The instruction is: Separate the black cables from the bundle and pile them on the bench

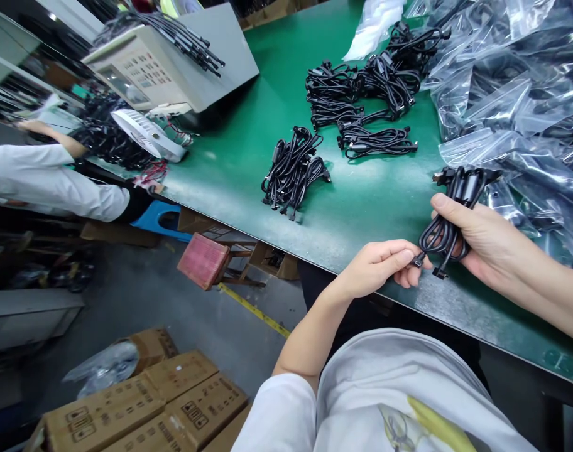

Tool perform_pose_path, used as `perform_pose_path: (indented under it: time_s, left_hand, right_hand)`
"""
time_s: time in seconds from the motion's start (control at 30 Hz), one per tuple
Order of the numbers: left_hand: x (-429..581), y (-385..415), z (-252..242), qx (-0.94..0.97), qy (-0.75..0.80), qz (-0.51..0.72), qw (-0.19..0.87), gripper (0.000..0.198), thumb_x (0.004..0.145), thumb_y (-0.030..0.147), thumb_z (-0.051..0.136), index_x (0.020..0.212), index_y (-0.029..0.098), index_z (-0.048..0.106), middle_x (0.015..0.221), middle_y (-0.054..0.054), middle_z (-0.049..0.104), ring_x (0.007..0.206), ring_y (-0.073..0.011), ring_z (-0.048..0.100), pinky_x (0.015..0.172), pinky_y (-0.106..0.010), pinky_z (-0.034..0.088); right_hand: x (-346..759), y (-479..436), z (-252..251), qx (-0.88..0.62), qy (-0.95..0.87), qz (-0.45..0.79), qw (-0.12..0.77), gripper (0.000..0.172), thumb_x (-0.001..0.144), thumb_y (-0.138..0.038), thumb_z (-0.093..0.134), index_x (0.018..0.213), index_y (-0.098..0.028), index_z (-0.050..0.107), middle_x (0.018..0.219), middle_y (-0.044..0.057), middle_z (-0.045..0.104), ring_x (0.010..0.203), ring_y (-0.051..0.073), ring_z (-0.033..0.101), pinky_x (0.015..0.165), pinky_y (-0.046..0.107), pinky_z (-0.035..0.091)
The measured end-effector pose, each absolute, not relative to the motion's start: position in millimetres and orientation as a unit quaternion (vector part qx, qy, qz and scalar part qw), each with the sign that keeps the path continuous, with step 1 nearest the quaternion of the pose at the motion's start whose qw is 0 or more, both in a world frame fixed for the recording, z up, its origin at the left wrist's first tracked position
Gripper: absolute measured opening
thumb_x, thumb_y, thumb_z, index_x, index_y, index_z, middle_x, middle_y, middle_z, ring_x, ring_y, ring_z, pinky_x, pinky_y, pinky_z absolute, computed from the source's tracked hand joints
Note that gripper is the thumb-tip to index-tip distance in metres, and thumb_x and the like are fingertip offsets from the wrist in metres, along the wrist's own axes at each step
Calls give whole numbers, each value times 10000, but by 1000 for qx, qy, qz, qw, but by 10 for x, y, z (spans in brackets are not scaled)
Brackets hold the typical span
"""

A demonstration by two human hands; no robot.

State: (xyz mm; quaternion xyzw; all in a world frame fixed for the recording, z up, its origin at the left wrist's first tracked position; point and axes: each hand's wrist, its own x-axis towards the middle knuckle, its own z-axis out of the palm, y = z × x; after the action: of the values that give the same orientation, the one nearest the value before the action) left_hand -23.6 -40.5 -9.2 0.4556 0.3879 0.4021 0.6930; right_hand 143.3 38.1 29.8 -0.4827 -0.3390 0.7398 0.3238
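Note:
Above the table's front edge, my right hand is wrapped round a bundle of coiled black cables. My left hand pinches a small black cable connector at the lower left of that bundle. Another connector hangs down between the two hands. To the left on the green table lies a small pile of coiled black cables. Farther back sits a larger heap of coiled cables. Clear plastic bags with dark contents lie beside and beyond my right hand.
A tilted-looking grey test machine with cables on top stands at the back left, near a white fan-like device. Another person's sleeve shows at far left. A red-topped stool and cardboard boxes are on the floor.

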Motion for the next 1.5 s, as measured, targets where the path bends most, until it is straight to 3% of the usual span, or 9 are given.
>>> perform_pose_path:
  time_s: [0.53,0.83,1.0,1.17,1.33,1.5]
  left_hand:
    - [-243,-419,-89,468,387,407,683,495,977,589,595,978,109,716,736,-33,654,644,-92,585,665,-230,504]
    - [-234,-427,-121,487,389,406,669,499,987,609,560,1022,124,672,780,-36,653,688,-104,595,699,-242,504]
    - [-186,-465,-99,555,450,353,604,538,798,563,822,1111,185,602,935,-36,709,804,-143,648,752,-261,489]
    - [-155,-490,-65,595,509,297,546,367,902,527,720,1001,184,633,837,3,669,749,-131,611,730,-253,453]
    - [-162,-495,-81,584,505,306,557,332,913,492,714,1005,183,634,805,10,663,732,-131,631,710,-246,455]
    - [-143,-479,-74,588,501,305,556,344,915,503,709,1005,179,636,811,7,678,731,-129,641,718,-243,473]
  right_hand:
    - [1440,394,284,-474,-335,752,312,442,676,-511,947,756,-244,604,524,-12,634,385,198,587,336,347,534]
    - [1448,376,274,-466,-349,749,316,445,722,-557,908,767,-260,580,540,-25,616,428,186,571,399,338,509]
    - [1439,377,270,-484,-341,713,375,455,649,-439,981,742,-247,578,615,-59,543,510,117,506,418,256,431]
    - [1424,348,288,-480,-337,715,380,485,606,-450,998,770,-258,584,639,-71,512,503,106,474,386,250,405]
    - [1422,350,281,-484,-336,715,377,502,594,-465,1004,753,-252,578,633,-63,512,485,92,429,358,232,356]
    - [1419,380,237,-490,-337,708,380,518,564,-456,1018,719,-233,576,609,-69,502,496,84,433,380,213,393]
